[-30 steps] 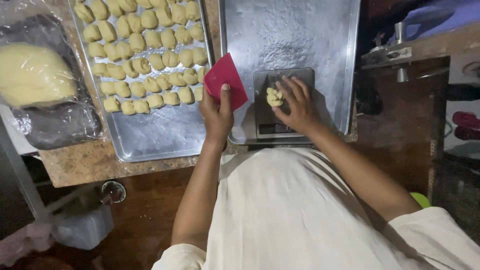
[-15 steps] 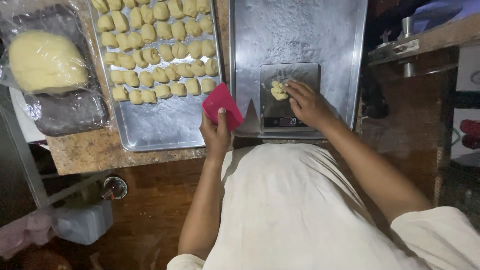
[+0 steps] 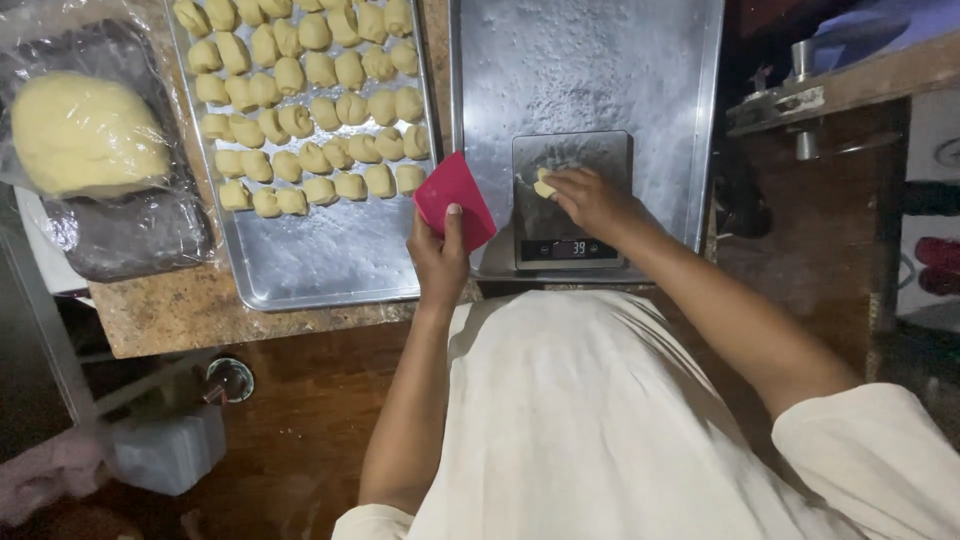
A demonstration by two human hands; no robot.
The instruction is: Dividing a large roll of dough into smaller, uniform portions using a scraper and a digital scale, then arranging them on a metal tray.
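Observation:
My left hand [image 3: 437, 258] grips a red plastic dough scraper [image 3: 455, 199], held upright between the two metal trays. My right hand [image 3: 590, 200] rests on a small digital scale [image 3: 570, 200], its fingers closed on a small piece of pale dough [image 3: 543, 185] on the scale's platform. The scale sits on the near edge of a floured metal tray [image 3: 590, 70]. To the left, another metal tray [image 3: 330, 250] carries several rows of small dough pieces [image 3: 310, 100].
A large lump of yellow dough [image 3: 85, 135] lies in clear plastic wrap on the stone counter [image 3: 170, 310] at far left. A wooden shelf with metal fittings [image 3: 830, 90] stands at right. A white container [image 3: 165, 450] sits on the floor below.
The camera has shifted so the trays sit further right in view. My left hand lowered the scraper slightly toward the counter edge. My right hand stays at the scale with the dough piece.

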